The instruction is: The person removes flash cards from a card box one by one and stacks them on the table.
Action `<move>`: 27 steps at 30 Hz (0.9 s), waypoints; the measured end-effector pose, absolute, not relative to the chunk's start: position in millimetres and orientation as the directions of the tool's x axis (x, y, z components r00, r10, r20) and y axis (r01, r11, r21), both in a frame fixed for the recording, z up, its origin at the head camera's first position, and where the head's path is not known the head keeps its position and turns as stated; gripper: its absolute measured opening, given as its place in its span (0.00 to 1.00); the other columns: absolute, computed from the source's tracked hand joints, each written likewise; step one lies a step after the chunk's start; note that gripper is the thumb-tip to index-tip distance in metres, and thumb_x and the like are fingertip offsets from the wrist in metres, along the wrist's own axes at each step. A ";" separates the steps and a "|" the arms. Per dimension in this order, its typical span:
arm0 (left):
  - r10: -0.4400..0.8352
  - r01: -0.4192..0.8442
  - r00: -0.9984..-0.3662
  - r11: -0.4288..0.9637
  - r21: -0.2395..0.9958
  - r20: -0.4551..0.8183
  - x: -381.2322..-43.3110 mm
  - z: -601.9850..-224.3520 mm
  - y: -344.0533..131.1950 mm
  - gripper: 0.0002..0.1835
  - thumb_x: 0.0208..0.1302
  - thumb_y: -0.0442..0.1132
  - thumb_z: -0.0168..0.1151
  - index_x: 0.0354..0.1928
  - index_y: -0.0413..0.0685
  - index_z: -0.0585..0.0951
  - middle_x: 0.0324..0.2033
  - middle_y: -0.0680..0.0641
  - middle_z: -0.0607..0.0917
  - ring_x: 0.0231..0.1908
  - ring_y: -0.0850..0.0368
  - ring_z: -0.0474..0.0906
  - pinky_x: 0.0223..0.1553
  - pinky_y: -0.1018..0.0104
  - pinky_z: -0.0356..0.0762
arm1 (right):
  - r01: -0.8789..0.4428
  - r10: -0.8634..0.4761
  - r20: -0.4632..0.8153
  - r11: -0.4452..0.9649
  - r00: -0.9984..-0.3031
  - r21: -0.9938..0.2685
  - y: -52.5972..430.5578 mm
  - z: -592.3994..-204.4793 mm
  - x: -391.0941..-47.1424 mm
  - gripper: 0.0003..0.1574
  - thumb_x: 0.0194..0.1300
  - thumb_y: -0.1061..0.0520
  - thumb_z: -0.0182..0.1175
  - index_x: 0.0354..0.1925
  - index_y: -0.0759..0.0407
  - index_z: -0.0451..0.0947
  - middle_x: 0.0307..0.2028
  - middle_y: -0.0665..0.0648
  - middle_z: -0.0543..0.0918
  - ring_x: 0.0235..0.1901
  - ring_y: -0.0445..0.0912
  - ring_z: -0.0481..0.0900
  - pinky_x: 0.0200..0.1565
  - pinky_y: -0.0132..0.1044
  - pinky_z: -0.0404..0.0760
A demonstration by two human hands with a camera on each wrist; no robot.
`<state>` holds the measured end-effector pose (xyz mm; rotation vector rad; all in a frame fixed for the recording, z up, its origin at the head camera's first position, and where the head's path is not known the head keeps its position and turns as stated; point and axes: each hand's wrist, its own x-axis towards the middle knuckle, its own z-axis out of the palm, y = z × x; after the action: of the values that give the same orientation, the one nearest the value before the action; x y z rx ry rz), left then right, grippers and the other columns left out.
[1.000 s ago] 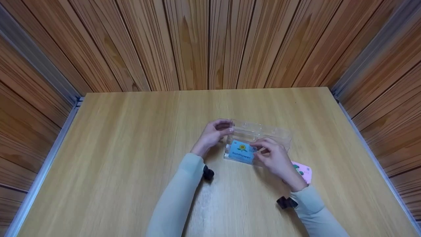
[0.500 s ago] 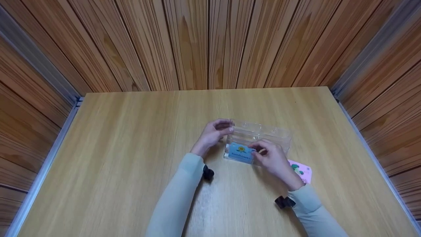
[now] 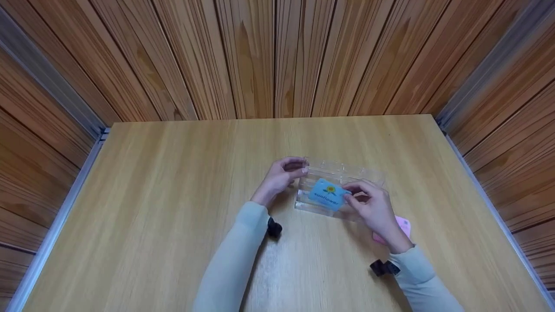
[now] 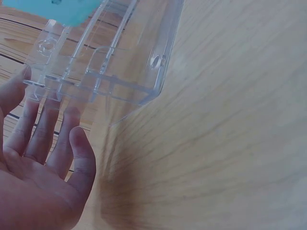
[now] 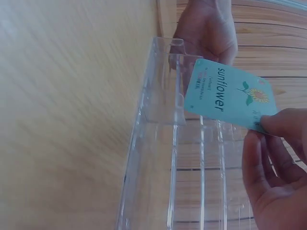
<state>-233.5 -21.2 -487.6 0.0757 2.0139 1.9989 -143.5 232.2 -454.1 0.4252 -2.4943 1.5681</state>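
Observation:
My right hand [image 3: 372, 207] pinches a blue flashcard [image 3: 328, 194] by its right edge, thumb on the printed face. "sunflower" and a yellow flower show on it in the right wrist view. Tilted, the card overlaps the front tiers of a clear plastic stepped rack [image 3: 363, 174]. At the rack's left end, my left hand [image 3: 281, 178] holds the edge between thumb and fingers. Some of its fingertips show through the plastic in the left wrist view, with the card's teal corner [image 4: 72, 12] above.
A pink card [image 3: 404, 226] lies on the wooden table [image 3: 173, 195] right of the rack, partly covered by my right wrist. Wood-plank walls [image 3: 256, 60] stand behind and on both sides, with metal rails at the corners.
The sunflower card stood square at the rack's front left, dipped lower, and is now raised, shifted right and tilted. My right hand moved right with it. My left hand stayed put.

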 end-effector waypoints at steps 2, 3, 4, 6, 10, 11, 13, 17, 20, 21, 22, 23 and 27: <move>0.243 -0.173 -0.954 0.033 0.984 -0.175 -234.0 -487.5 -21.0 0.20 0.62 0.43 0.71 0.56 0.55 0.81 0.49 0.54 0.85 0.49 0.56 0.80 0.44 0.55 0.75 | -0.318 -0.133 0.289 0.396 -0.948 -0.861 236.6 -452.3 -141.9 0.12 0.61 0.71 0.67 0.44 0.63 0.84 0.41 0.58 0.84 0.40 0.46 0.80 0.41 0.31 0.82; 0.240 -0.172 -0.955 0.036 0.985 -0.175 -234.1 -487.4 -21.0 0.20 0.62 0.42 0.71 0.56 0.54 0.81 0.49 0.54 0.84 0.49 0.56 0.80 0.44 0.55 0.75 | -0.312 -0.123 0.287 0.395 -0.950 -0.864 238.8 -451.1 -141.0 0.12 0.61 0.72 0.66 0.44 0.65 0.84 0.41 0.59 0.84 0.40 0.46 0.80 0.41 0.30 0.82; 0.239 -0.167 -0.956 0.034 0.985 -0.170 -234.5 -487.6 -20.9 0.20 0.62 0.42 0.71 0.56 0.53 0.81 0.49 0.54 0.85 0.50 0.56 0.80 0.44 0.56 0.76 | -0.305 -0.114 0.284 0.394 -0.952 -0.867 241.3 -449.8 -139.9 0.12 0.61 0.73 0.66 0.44 0.67 0.83 0.41 0.61 0.84 0.41 0.47 0.80 0.41 0.30 0.82; 0.239 -0.156 -0.958 0.030 0.987 -0.159 -235.2 -488.3 -20.5 0.20 0.62 0.40 0.71 0.56 0.51 0.81 0.49 0.52 0.85 0.50 0.56 0.80 0.44 0.57 0.76 | -0.296 -0.101 0.279 0.399 -0.955 -0.868 247.3 -447.4 -137.6 0.12 0.61 0.74 0.64 0.44 0.69 0.83 0.41 0.62 0.84 0.41 0.47 0.80 0.41 0.30 0.82; 0.246 -0.145 -0.958 0.018 0.989 -0.145 -235.7 -489.4 -20.2 0.20 0.62 0.39 0.71 0.57 0.49 0.81 0.49 0.51 0.85 0.49 0.55 0.81 0.44 0.57 0.76 | -0.287 -0.083 0.278 0.407 -0.957 -0.867 262.7 -444.9 -131.9 0.11 0.62 0.73 0.64 0.44 0.67 0.83 0.41 0.60 0.84 0.41 0.44 0.80 0.39 0.28 0.82; 0.247 -0.148 -0.958 0.020 0.989 -0.148 -235.5 -489.3 -20.3 0.20 0.62 0.40 0.71 0.56 0.50 0.81 0.49 0.52 0.85 0.49 0.55 0.81 0.43 0.57 0.76 | -0.289 -0.081 0.281 0.412 -0.956 -0.864 267.1 -445.1 -130.7 0.11 0.63 0.72 0.65 0.45 0.65 0.83 0.41 0.60 0.84 0.41 0.44 0.80 0.39 0.28 0.81; 0.250 -0.155 -0.956 0.027 0.988 -0.157 -234.8 -488.9 -21.0 0.19 0.63 0.41 0.70 0.56 0.53 0.81 0.48 0.54 0.85 0.48 0.56 0.81 0.43 0.57 0.76 | -0.288 -0.073 0.285 0.417 -0.956 -0.862 276.4 -446.1 -128.0 0.11 0.63 0.70 0.66 0.45 0.63 0.84 0.42 0.58 0.84 0.41 0.43 0.80 0.39 0.27 0.81; 0.252 -0.155 -0.954 0.036 0.987 -0.159 -234.1 -487.7 -21.5 0.19 0.62 0.43 0.70 0.55 0.56 0.81 0.48 0.55 0.85 0.48 0.56 0.81 0.44 0.57 0.76 | -0.278 -0.049 0.285 0.436 -0.957 -0.856 294.7 -447.4 -122.9 0.11 0.63 0.68 0.66 0.45 0.63 0.84 0.41 0.58 0.84 0.42 0.43 0.80 0.40 0.28 0.82; 0.251 -0.156 -0.954 0.039 0.987 -0.161 -233.9 -487.1 -21.5 0.19 0.62 0.44 0.71 0.55 0.57 0.81 0.48 0.56 0.85 0.49 0.56 0.81 0.44 0.58 0.76 | -0.258 -0.028 0.275 0.446 -0.961 -0.857 307.7 -447.2 -118.1 0.11 0.63 0.68 0.66 0.45 0.65 0.84 0.41 0.59 0.84 0.42 0.42 0.80 0.41 0.28 0.81; 0.250 -0.158 -0.954 0.039 0.987 -0.163 -233.8 -487.1 -21.5 0.19 0.62 0.44 0.71 0.55 0.57 0.81 0.48 0.56 0.85 0.49 0.56 0.81 0.43 0.58 0.76 | -0.252 -0.024 0.270 0.454 -0.962 -0.855 312.0 -447.3 -116.5 0.11 0.63 0.68 0.66 0.46 0.65 0.84 0.41 0.58 0.84 0.42 0.42 0.79 0.41 0.27 0.81; 0.249 -0.160 -0.954 0.037 0.986 -0.164 -233.8 -487.1 -21.5 0.19 0.62 0.44 0.71 0.55 0.57 0.81 0.48 0.56 0.85 0.49 0.56 0.81 0.43 0.58 0.76 | -0.245 -0.019 0.267 0.459 -0.964 -0.854 316.2 -447.5 -114.9 0.11 0.63 0.68 0.66 0.46 0.66 0.84 0.41 0.58 0.84 0.42 0.42 0.79 0.41 0.27 0.81; 0.250 -0.161 -0.954 0.034 0.986 -0.165 -233.7 -487.5 -21.5 0.19 0.62 0.44 0.71 0.55 0.56 0.81 0.49 0.55 0.85 0.49 0.56 0.81 0.42 0.58 0.76 | -0.238 -0.015 0.261 0.461 -0.965 -0.855 320.4 -447.6 -113.4 0.12 0.63 0.69 0.66 0.46 0.67 0.83 0.41 0.58 0.84 0.42 0.41 0.79 0.41 0.27 0.81; 0.251 -0.167 -0.953 0.030 0.986 -0.169 -233.6 -488.6 -21.4 0.21 0.62 0.44 0.71 0.57 0.54 0.81 0.49 0.55 0.84 0.48 0.56 0.81 0.39 0.59 0.76 | -0.208 0.001 0.237 0.480 -0.971 -0.852 336.5 -449.3 -108.3 0.13 0.63 0.68 0.66 0.47 0.69 0.82 0.41 0.54 0.84 0.41 0.40 0.79 0.42 0.25 0.80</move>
<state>-233.6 -21.4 -488.6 0.0863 2.0164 1.9986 -108.3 336.5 -449.3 0.1786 -2.5205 1.4938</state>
